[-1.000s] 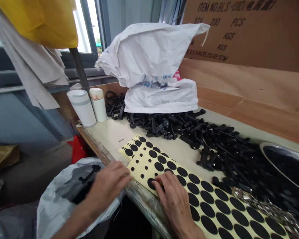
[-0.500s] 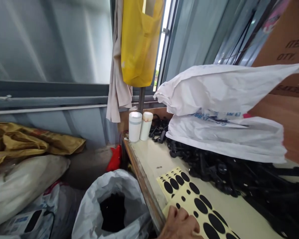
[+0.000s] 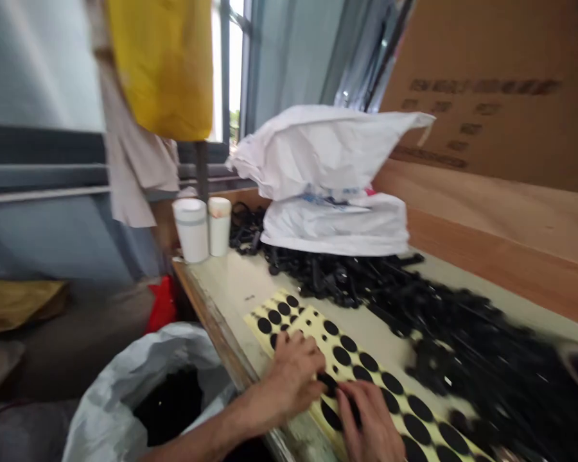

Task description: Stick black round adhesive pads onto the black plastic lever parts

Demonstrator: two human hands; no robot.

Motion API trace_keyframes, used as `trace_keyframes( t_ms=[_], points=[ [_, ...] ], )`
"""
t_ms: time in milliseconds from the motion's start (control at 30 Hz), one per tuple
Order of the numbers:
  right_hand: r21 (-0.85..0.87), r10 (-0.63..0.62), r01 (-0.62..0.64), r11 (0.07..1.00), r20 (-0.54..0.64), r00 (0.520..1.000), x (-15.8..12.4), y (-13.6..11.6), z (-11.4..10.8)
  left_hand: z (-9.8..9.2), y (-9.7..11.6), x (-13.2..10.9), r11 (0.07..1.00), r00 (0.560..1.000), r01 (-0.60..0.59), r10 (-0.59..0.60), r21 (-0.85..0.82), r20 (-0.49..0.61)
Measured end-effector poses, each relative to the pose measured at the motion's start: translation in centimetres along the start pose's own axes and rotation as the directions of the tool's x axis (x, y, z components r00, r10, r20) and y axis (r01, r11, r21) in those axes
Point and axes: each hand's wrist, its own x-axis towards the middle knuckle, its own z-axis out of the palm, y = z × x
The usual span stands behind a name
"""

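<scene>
Sticker sheet: yellow backing, rows of round black dots, lying flat on the bench at 6 o'clock, right by its front edge.
Left hand: fingers curled down on the sheet, closed up pretty narrow, can't tell if they've got a dot.
Right hand: fingers down on the dots just beside the left, can't tell if it's holding anything.
Nearby: pile of black parts at 2 o'clock, just past the sheet; white sack at 12; two white cups at 11; open bag of black bits at 8, below the bench.
</scene>
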Motion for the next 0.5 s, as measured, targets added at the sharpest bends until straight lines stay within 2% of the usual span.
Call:
trace_keyframes(
  t_ms=[100, 133, 367, 500],
  points=[
    [-0.092, 0.11, -0.106, 0.99, 0.044, 0.993, -1.0, 0.3, -0.5, -0.4, 0.7, 0.2, 1.0, 1.0, 0.018, -0.018, -0.022, 0.0],
    [-0.092, 0.108, -0.102, 0.991, 0.059, 0.992, -1.0, 0.1, -0.5, -0.4, 0.9, 0.4, 1.0, 1.0, 0.023, -0.023, -0.021, 0.0],
    [0.038, 0.212, -0.22, 0.975, 0.159, 0.964, 0.4, -1.5, -1.2, 0.7, 1.7, 0.6, 0.994, 0.994, 0.106, -0.105, 0.025, -0.038],
    [0.09, 0.23, -0.257, 0.962, 0.24, 0.943, 0.8, -1.8, -1.5, 0.0, 1.6, 0.6, 0.994, 0.994, 0.106, -0.106, 0.021, 0.007]
  ],
)
